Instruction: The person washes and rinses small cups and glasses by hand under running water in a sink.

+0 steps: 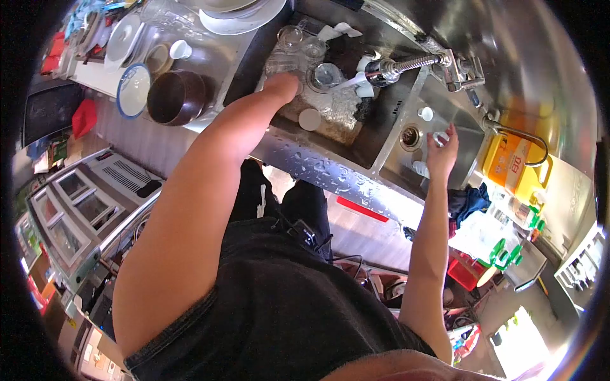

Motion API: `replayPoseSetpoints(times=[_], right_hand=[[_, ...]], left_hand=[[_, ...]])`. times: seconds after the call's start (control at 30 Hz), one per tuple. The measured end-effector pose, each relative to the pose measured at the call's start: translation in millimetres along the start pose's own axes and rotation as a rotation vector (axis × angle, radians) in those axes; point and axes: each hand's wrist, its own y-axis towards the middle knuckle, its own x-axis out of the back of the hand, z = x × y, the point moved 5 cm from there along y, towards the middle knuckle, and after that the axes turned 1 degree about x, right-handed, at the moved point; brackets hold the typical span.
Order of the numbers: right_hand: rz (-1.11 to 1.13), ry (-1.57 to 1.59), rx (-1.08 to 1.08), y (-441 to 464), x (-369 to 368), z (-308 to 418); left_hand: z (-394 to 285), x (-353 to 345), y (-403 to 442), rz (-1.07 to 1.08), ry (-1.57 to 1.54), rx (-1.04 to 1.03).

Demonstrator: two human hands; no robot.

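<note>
My left hand [284, 87] reaches into the large sink basin [375, 140], beside several clear glasses. One glass [279, 62] lies just beyond its knuckles; its fingers are turned down and hidden, so any grip is out of sight. Water runs from the spray tap [383, 72] towards a glass bowl [326, 75]. A round white lid-like disc [309, 119] lies on the basin floor. Over the smaller basin, my right hand [443, 153] curls its thumb and fingers around a small clear cup [440, 138]. Near it are a white cup [425, 113] and another small cup [420, 168].
Stacked white plates [244, 22], a dark brown pot [176, 98] and a blue-rimmed bowl [133, 91] stand on the left counter. The drain [410, 136] lies left of my right hand. A yellow container [518, 152] stands at the right, by a thin curved tap [527, 136].
</note>
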Motion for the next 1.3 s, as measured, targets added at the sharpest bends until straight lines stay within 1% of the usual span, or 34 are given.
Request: replayPoseSetpoints(times=[0.03, 0.07, 0.13, 0.17, 0.2, 0.27, 0.33, 0.37, 0.4, 0.47, 0.5, 0.57, 0.6, 0.67, 0.7, 0.73, 0.8, 0.83, 0.87, 0.93, 0.97, 1.03, 1.07, 1.13, 1.17, 1.2, 1.27, 1.3], right_hand=[[0.009, 0.031, 0.034, -14, -1, 14], [0.020, 0.065, 0.071, -27, -4, 29], [0.045, 0.131, 0.172, -51, -13, 67], [0.054, 0.125, 0.179, -59, -23, 74], [0.076, 0.150, 0.157, -67, -29, 96], [0.180, 0.205, 0.181, -76, -55, 116], [0.300, 0.178, 0.196, -77, -87, 131], [0.337, 0.197, 0.184, -75, -104, 134], [0.394, 0.365, 0.169, -72, -131, 124], [0.555, 0.709, -0.202, -62, -165, 120], [0.551, 0.701, -0.195, -55, -169, 125], [0.436, 1.088, -0.494, -43, -176, 122], [0.435, 1.077, -0.486, -32, -177, 116], [0.558, 1.054, -0.439, -14, -182, 105], [0.488, 0.980, -0.430, -9, -177, 110], [0.491, 0.968, -0.427, -5, -176, 109], [0.491, 0.768, -0.350, 1, -172, 111], [0.517, 0.681, -0.219, 3, -168, 118], [0.465, 0.663, -0.310, 1, -169, 117], [0.528, 0.723, -0.357, 1, -172, 116], [0.533, 0.714, -0.352, 4, -171, 115], [0.602, 0.579, -0.433, 6, -173, 110], [0.609, 0.574, -0.431, 8, -173, 110], [0.676, 0.454, -0.602, 7, -171, 102], [0.817, 0.576, -0.582, 5, -170, 106], [0.821, 0.576, -0.583, 4, -175, 109], [0.583, 0.502, -0.441, 14, -176, 115], [0.585, 0.460, -0.297, 20, -174, 122]], left_hand=[[-5, 8, 1, 0.095, -0.002, 0.048], [-6, 4, 5, 0.092, -0.012, 0.037], [-1, -5, 14, -0.034, -0.051, 0.003], [1, -12, 16, -0.036, 0.009, -0.032], [-1, -9, 11, -0.033, 0.005, -0.034], [-5, 3, 5, 0.108, -0.139, -0.010], [-20, 11, 7, 0.160, -0.111, -0.118], [-22, 3, 7, 0.549, -0.446, 0.122], [-44, 41, -17, 0.554, -0.711, 0.138], [-62, 51, -15, 0.646, -1.032, 0.214], [-70, 52, -9, 0.642, -1.039, 0.205], [-84, 50, -2, 0.710, -1.303, 0.269], [-87, 50, 0, 0.708, -1.314, 0.259], [-92, 52, 0, 0.665, -1.388, 0.207], [-95, 49, 1, 0.683, -1.458, 0.191], [-98, 47, 3, 0.683, -1.470, 0.187], [-106, 48, 4, 0.639, -1.369, 0.076], [-111, 55, 1, 0.566, -1.425, -0.032], [-114, 64, 1, 0.386, -1.361, -0.121], [-114, 65, 13, 0.110, -1.401, -0.198], [-115, 55, 19, 0.104, -1.411, -0.197], [-115, 59, 17, -0.348, -1.003, -0.393], [-115, 51, 20, -0.351, -1.008, -0.385], [-118, 46, 9, -0.158, -0.824, -0.299], [-115, 42, 5, 0.003, -0.961, -0.177], [-114, 39, 7, 0.003, -0.961, -0.173], [-123, 29, 7, 0.242, -1.352, -0.251], [-127, 42, -4, 0.456, -1.541, -0.076]])
